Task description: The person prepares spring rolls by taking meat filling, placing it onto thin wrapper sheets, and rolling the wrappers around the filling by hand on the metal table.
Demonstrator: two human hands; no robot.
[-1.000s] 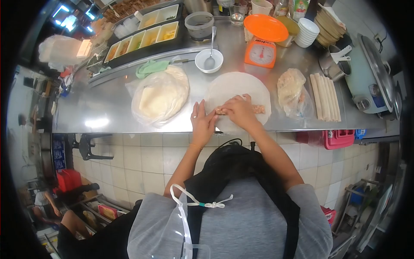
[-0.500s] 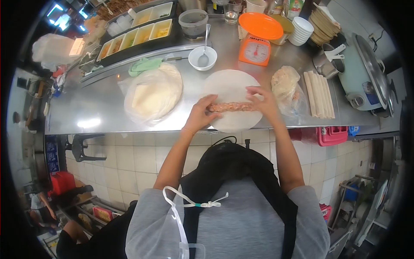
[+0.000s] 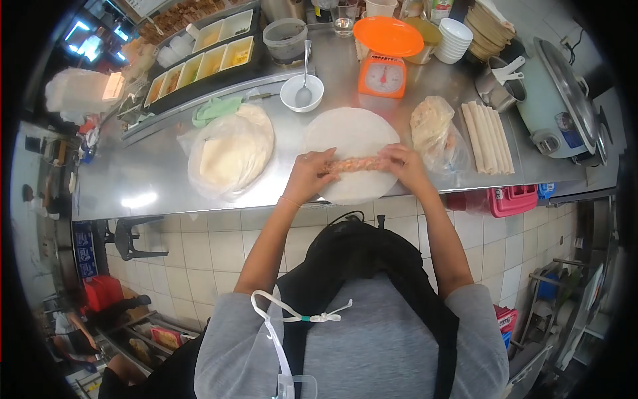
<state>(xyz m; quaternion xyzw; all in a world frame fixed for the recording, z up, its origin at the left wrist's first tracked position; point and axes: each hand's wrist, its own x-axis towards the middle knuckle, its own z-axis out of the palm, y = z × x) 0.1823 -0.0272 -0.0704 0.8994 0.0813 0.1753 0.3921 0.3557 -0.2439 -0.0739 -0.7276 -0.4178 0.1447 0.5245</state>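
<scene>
A round, thin pale wrapper (image 3: 352, 126) lies flat on the steel counter. Across its middle runs a log of pinkish minced filling (image 3: 354, 164). My left hand (image 3: 311, 175) pinches the log's left end, thumb below and fingers above. At the right end, the fingers of my right hand (image 3: 407, 166) are closed round the filling. To the left is a stack of wrappers (image 3: 229, 156) in clear plastic. On the right sit a plastic bag of filling (image 3: 432, 133) and several finished rolls (image 3: 488, 139) side by side.
Behind the wrapper stand a white bowl (image 3: 312, 100) with a spoon and an orange kitchen scale (image 3: 382, 78). A tray of ingredient tubs (image 3: 199, 66) is at back left. A large cooker (image 3: 555, 120) and metal pitchers (image 3: 495, 86) occupy the right.
My right hand has lowered its raised fingers and closed them on the log's right end. My left hand stays at the left end. The view has shifted slightly.
</scene>
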